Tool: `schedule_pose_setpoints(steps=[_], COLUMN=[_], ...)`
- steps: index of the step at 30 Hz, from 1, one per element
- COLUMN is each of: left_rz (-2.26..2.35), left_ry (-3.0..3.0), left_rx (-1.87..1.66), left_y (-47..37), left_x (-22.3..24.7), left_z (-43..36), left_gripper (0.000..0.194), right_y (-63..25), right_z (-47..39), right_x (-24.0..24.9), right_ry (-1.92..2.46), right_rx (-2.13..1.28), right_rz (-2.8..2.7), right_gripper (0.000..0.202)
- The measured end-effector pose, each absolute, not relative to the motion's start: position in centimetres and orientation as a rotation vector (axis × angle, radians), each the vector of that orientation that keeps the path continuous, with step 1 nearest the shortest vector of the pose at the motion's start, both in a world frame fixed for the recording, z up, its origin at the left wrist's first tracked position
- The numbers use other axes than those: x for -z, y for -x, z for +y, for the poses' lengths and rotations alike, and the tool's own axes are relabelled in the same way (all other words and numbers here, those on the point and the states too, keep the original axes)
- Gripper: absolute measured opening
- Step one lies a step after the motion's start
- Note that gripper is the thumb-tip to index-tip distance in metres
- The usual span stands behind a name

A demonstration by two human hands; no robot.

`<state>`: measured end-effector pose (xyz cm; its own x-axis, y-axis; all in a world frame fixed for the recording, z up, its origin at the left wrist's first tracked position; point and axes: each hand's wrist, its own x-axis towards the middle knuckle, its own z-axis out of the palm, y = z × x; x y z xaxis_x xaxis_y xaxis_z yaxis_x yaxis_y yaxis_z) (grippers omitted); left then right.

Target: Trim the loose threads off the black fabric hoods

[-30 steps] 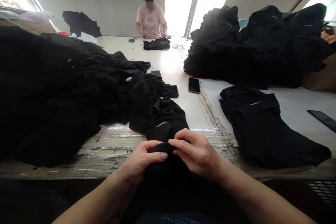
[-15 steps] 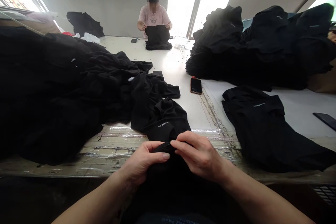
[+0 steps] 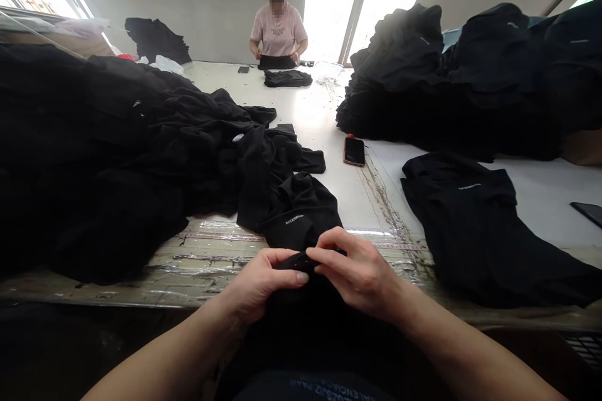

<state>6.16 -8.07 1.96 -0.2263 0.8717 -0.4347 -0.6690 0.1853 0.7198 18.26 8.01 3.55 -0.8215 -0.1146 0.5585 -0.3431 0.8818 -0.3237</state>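
A black garment (image 3: 301, 225) with small pale lettering lies over the near table edge and hangs down in front of me. My left hand (image 3: 268, 279) grips a folded bit of its cloth between thumb and fingers. Close beside it, the fingertips of my right hand (image 3: 355, 266) pinch the same fold. Whether those fingertips also hold something tiny, such as a thread, cannot be made out. The lower part of the garment merges with the dark area at my lap.
To the left is a large heap of black garments (image 3: 108, 156). High black stacks (image 3: 446, 88) stand at the right, with a single lettered garment (image 3: 463, 219) before them. A phone (image 3: 354, 151) lies mid-table. Across the table (image 3: 315, 106), a person (image 3: 278, 31) handles black cloth.
My hands keep nearly the same grip on the fold. The view has shifted slightly. Across the table, the person has lowered the black cloth, which now lies apart from a flat folded piece.
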Motion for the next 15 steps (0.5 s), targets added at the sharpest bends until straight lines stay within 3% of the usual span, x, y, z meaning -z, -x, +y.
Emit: schedule_pose_setpoints(steps=[15], left_rz=[1.079], left_ry=[-0.329], left_rx=[-1.393], left_y=[-6.01], left_x=[-2.41], left_z=[-8.02], left_gripper=[0.025], right_y=[-18.14], right_z=[7.74], right_x=[-4.10], right_ry=[-0.387], right_rx=[-0.505], right_rz=[-2.566], right_gripper=[0.024])
